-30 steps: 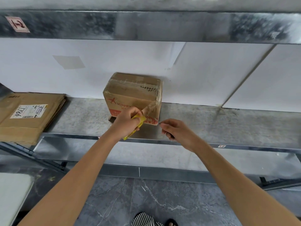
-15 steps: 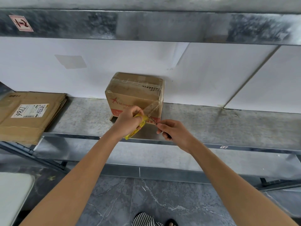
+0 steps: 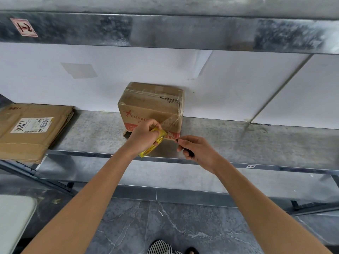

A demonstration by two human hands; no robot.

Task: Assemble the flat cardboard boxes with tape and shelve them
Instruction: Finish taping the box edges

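A taped brown cardboard box [image 3: 146, 105] with red print stands on the grey metal shelf [image 3: 247, 142], against the white wall. My left hand [image 3: 143, 136] presses a yellow roll of clear tape [image 3: 159, 139] against the box's lower front. A strip of tape runs from the roll up over the box's right corner. My right hand [image 3: 199, 152] is closed on a small dark-handled cutter [image 3: 189, 153]. The cutter's tip is at the tape by the box's lower right corner.
A stack of flat cardboard boxes [image 3: 31, 132] with a white label lies on the shelf's left end. The upper shelf beam [image 3: 165, 32] hangs overhead. A white seat [image 3: 12, 220] stands at the lower left, on a grey tiled floor [image 3: 183, 226].
Both hands stay at the box's lower front. My right hand has shifted slightly, keeping the cutter tip at the tape by the corner.
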